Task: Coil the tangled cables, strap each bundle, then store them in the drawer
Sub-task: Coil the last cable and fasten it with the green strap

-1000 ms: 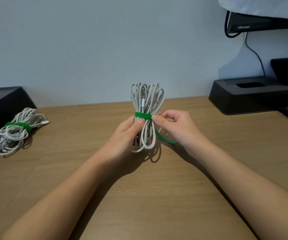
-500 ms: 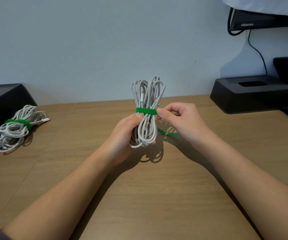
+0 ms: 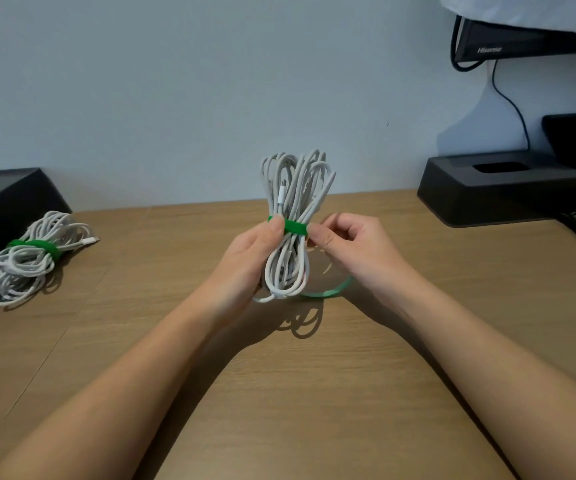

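Observation:
A coiled white cable bundle (image 3: 295,202) stands upright above the wooden desk, held in my left hand (image 3: 250,258), whose thumb presses on the green strap (image 3: 295,226) around the bundle's waist. My right hand (image 3: 349,247) pinches the strap at the bundle's right side. The strap's loose tail (image 3: 331,291) curves down and to the right below the bundle. A second white bundle (image 3: 27,261) with a green strap around it lies on the desk at the far left.
A black box (image 3: 6,199) sits behind the left bundle against the wall. A black stand (image 3: 501,188) and a monitor (image 3: 529,36) with dark leads occupy the back right. The wooden desk (image 3: 297,393) stretches beneath my arms.
The strap's loose tail has swung lower and further under the bundle. My right hand's fingers have shifted on the strap. The bundle stays upright in my left hand.

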Demonstrator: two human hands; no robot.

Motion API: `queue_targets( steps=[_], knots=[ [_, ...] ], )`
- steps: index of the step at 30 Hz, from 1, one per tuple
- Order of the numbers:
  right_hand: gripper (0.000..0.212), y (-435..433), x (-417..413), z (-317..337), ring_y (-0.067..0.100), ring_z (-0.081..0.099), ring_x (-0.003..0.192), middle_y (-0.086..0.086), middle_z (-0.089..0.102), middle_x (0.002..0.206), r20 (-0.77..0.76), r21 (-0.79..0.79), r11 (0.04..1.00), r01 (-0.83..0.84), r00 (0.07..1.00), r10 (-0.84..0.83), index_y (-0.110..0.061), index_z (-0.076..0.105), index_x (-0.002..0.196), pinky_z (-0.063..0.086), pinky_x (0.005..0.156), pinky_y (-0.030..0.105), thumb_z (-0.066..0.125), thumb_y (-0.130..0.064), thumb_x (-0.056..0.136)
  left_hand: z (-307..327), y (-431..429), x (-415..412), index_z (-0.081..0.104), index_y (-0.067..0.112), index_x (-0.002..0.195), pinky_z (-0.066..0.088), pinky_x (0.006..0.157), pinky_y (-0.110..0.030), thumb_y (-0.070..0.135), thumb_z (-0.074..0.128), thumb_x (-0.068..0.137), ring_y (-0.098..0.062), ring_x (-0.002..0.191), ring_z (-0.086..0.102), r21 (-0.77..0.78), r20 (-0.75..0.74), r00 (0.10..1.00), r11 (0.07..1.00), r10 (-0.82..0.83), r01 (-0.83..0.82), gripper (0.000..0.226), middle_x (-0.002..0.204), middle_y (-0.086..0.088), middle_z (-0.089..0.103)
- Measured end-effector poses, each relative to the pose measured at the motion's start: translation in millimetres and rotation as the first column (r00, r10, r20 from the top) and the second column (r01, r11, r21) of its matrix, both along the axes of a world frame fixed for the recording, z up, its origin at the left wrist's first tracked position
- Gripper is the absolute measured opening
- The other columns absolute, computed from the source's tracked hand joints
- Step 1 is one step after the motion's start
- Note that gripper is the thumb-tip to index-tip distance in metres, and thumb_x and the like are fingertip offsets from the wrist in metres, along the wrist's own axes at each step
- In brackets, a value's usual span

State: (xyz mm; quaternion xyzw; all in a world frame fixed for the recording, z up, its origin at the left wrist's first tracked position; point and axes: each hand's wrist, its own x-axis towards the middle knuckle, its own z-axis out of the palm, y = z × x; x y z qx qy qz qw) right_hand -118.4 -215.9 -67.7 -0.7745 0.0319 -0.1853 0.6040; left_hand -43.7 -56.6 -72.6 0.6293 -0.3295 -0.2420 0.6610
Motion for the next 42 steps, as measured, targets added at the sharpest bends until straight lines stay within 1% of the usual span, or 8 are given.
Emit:
queue_targets(
  steps=[3, 8, 18, 24, 29, 34, 38, 42],
  knots=[
    [0.013, 0.4, -0.2, -3.4, -0.007, 0.056, 0.061, -0.018, 0.065, 0.063, 0.015, -0.032, 0.999, -0.018, 1.000, 0.019, -0.023, 0.069, 0.079, 0.042, 0.059, 0.009, 0.065, -0.030, 0.088, 1.0, 3.0, -3.0, 0.068, 0.009, 0.106, 0.054, 0.067, -0.026, 0.043, 0.041, 0.094, -0.017, 0.073, 0.065, -0.012, -0.048, 0.999, 1.000, -0.016, 0.015, 0.045, 0.085, -0.008, 0.070],
    [0.011, -0.4, 2.2, -10.7, 0.002, 0.057, 0.066, -0.011, 0.065, 0.067, 0.052, -0.084, 0.996, -0.014, 0.998, 0.018, -0.023, 0.070, 0.081, 0.045, 0.066, 0.015, 0.065, -0.028, 0.090, 1.5, 2.7, -2.4, 0.059, -0.004, 0.115, 0.057, 0.059, -0.025, 0.023, 0.059, 0.083, -0.016, 0.065, 0.067, -0.147, -0.233, 0.970, 0.983, 0.069, -0.105, 0.042, 0.086, -0.012, 0.070],
    [0.017, -8.2, 0.9, -8.0, 0.009, 0.061, 0.076, -0.004, 0.068, 0.073, 0.014, -0.128, 0.989, -0.080, 0.996, 0.083, -0.030, 0.069, 0.075, 0.048, 0.073, 0.019, 0.063, -0.027, 0.091, -5.4, 5.6, 5.6, 0.056, -0.002, 0.125, 0.053, 0.072, -0.031, 0.031, 0.056, 0.093, -0.020, 0.078, 0.062, -0.107, -0.296, 0.955, 0.993, 0.010, -0.043, 0.046, 0.097, -0.013, 0.066],
    [0.008, -8.8, 2.5, -13.5, 0.002, 0.060, 0.067, -0.013, 0.067, 0.067, 0.029, -0.120, 0.993, -0.019, 0.999, 0.022, -0.021, 0.072, 0.086, 0.047, 0.067, 0.011, 0.066, -0.025, 0.089, -3.3, 5.2, 7.0, 0.067, 0.003, 0.114, 0.054, 0.081, -0.043, 0.021, 0.063, 0.091, -0.029, 0.082, 0.064, -0.062, -0.289, 0.946, 0.983, 0.146, -0.171, 0.029, 0.098, -0.018, 0.070],
    [0.008, -5.5, 5.3, -14.3, 0.002, 0.060, 0.064, -0.004, 0.070, 0.071, 0.060, -0.109, 0.993, 0.035, 0.998, -0.028, -0.023, 0.073, 0.079, 0.047, 0.065, 0.016, 0.070, -0.024, 0.086, -0.7, -1.0, -4.5, 0.066, 0.002, 0.113, 0.055, 0.065, -0.034, 0.018, 0.057, 0.096, -0.026, 0.078, 0.067, -0.042, -0.244, 0.951, 0.978, 0.187, -0.203, 0.025, 0.096, -0.018, 0.071],
    [0.005, -3.5, 4.3, -14.0, 0.001, 0.068, 0.079, -0.010, 0.075, 0.084, 0.049, -0.055, 0.999, 0.001, 0.999, 0.002, -0.022, 0.074, 0.088, 0.049, 0.068, 0.012, 0.069, -0.019, 0.087, -2.5, -4.5, -7.2, 0.066, 0.003, 0.116, 0.055, 0.088, -0.051, 0.015, 0.066, 0.090, -0.041, 0.100, 0.066, -0.022, -0.198, 0.967, 0.986, 0.160, -0.167, 0.029, 0.108, -0.022, 0.069],
    [0.008, -2.3, 5.4, -14.2, 0.003, 0.070, 0.079, -0.009, 0.075, 0.079, 0.045, -0.045, 0.999, -0.008, 0.999, 0.010, -0.020, 0.073, 0.081, 0.050, 0.073, 0.013, 0.070, -0.016, 0.087, -0.6, -1.4, -2.8, 0.067, 0.004, 0.112, 0.058, 0.079, -0.032, 0.016, 0.060, 0.093, -0.026, 0.093, 0.071, 0.063, -0.073, 0.981, 0.982, 0.181, -0.177, 0.023, 0.100, -0.013, 0.074],
    [0.007, -6.5, 4.2, -11.9, 0.009, 0.069, 0.082, -0.005, 0.075, 0.084, 0.008, -0.106, 0.994, -0.040, 0.999, 0.041, -0.021, 0.074, 0.089, 0.053, 0.077, 0.021, 0.068, -0.022, 0.089, 0.7, 1.8, -2.0, 0.066, 0.001, 0.112, 0.055, 0.077, -0.036, 0.020, 0.052, 0.097, -0.022, 0.081, 0.069, 0.063, -0.138, 0.981, 0.990, 0.134, -0.126, 0.028, 0.094, -0.015, 0.072]
  ],
)
